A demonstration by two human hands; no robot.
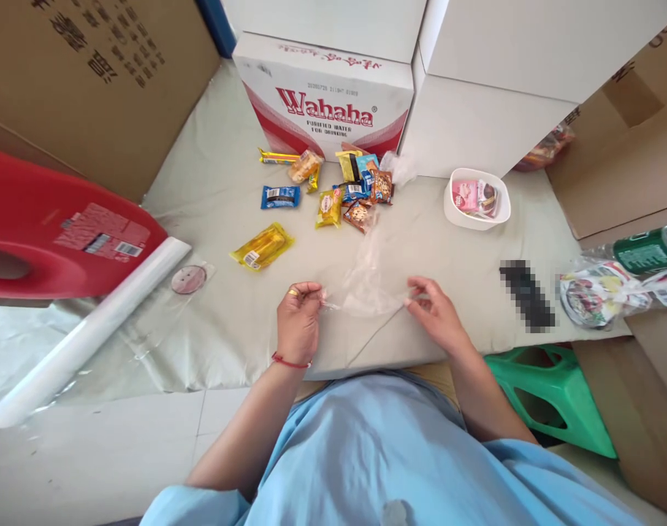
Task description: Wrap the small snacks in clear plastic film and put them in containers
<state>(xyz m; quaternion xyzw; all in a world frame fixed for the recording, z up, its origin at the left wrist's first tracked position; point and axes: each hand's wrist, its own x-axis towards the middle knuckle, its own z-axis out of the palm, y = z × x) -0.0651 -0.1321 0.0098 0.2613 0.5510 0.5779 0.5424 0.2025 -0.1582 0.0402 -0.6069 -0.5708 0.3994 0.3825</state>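
Note:
A clear plastic bag (366, 281) is stretched between my two hands, low over the cloth-covered table. My left hand (300, 318) pinches one edge of it, fingers closed. At the opposite edge, my right hand (435, 310) grips the bag between thumb and fingertips. Beyond the bag lies a pile of wrapped snacks, among them a yellow packet (329, 208), a brown cookie packet (381, 187) and a blue packet (280, 196). A longer yellow packet (262, 246) rests apart from them, nearer my left hand.
A white Wahaha carton (327, 102) stands behind the snacks. To the right are a white tub (478, 219) holding packets, a pixelated dark object (527, 296) and a green bottle (648, 250). At left lie a plastic roll (92, 329) and a red container (64, 226). A green stool (557, 398) stands below.

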